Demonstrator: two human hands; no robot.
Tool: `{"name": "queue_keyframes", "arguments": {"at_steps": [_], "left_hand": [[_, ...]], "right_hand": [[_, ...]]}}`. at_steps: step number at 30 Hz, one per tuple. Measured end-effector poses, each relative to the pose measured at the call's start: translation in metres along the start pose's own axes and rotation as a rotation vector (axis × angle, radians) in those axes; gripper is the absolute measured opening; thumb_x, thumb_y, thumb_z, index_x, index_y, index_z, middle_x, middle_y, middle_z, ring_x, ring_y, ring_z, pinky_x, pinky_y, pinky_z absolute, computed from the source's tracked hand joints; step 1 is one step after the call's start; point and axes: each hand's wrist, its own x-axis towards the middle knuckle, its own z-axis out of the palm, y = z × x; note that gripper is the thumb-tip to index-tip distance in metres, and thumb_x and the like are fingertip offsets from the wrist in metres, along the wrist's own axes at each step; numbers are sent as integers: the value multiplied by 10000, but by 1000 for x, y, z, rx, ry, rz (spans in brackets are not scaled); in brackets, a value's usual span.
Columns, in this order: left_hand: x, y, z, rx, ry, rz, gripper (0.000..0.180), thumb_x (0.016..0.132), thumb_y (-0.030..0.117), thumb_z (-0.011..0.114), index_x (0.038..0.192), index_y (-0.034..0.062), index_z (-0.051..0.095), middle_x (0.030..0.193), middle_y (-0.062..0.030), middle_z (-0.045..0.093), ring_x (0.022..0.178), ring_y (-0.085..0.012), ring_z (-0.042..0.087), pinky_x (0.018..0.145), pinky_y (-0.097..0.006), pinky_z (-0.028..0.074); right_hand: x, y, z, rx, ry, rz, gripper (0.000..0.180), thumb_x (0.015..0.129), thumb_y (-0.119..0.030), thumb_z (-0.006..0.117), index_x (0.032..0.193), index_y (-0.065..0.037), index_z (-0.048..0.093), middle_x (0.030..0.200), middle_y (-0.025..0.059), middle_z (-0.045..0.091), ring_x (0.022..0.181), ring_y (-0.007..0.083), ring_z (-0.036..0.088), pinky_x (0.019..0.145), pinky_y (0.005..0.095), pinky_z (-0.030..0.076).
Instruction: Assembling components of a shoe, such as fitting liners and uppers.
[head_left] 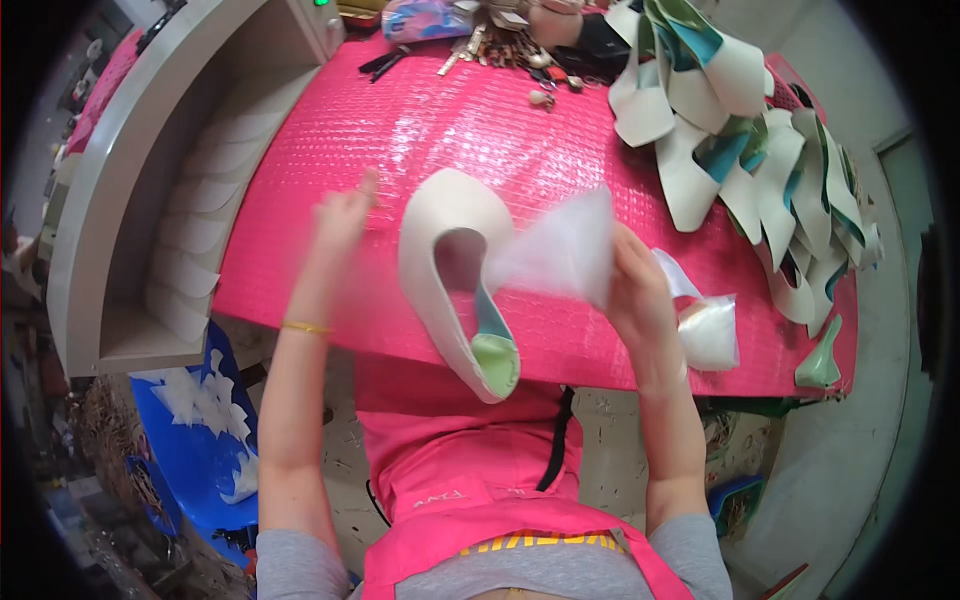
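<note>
A cream flat shoe (440,215) with a green and teal insole lies on the pink bubble-textured table (400,120), its heel over the near edge. My right hand (635,280) holds a piece of thin white tissue paper (560,250), blurred, just right of the shoe's opening. My left hand (345,215) is raised left of the shoe's toe, blurred, fingers apart, holding nothing that I can see. A thin gold bangle sits on my left wrist.
A heap of cream and teal shoes (740,130) fills the table's right side. A clear bag of white stuffing (708,330) lies by my right hand. A grey shelf (200,180) of white pieces stands left; a blue bin (200,440) sits below.
</note>
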Motion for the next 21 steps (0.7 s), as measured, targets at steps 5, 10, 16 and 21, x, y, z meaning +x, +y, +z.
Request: {"name": "queue_keyframes", "arguments": {"at_steps": [5,10,16,21], "left_hand": [[-33,-14,25,-858,-545,30,249,802,153,613,965,-6,512,904,-54,589,796,-98,554,716,-235,447],[-74,-65,4,-180,-194,172,502,682,168,685,1065,-18,420,921,-195,542,863,-322,546,777,-381,426],[-99,-63,19,387,-21,849,486,664,-7,544,1145,3,478,1162,-181,468,1058,-315,459,864,-402,407],[-99,-69,16,334,-86,785,434,721,43,471,1147,-38,464,1217,-164,440,1103,-310,428,908,-400,378]], "right_hand": [[73,65,-12,153,-9,370,346,897,-175,382,1160,38,454,1099,128,545,1007,217,540,872,333,455],[26,94,14,149,80,557,310,914,-185,369,1137,2,473,1114,92,521,1050,202,500,926,372,416],[29,86,18,153,16,586,321,912,-208,392,1144,5,449,1091,92,532,1006,187,524,887,336,425],[65,91,30,60,-242,614,286,898,-220,436,1080,-8,497,1019,67,559,930,148,538,830,306,426]]}}
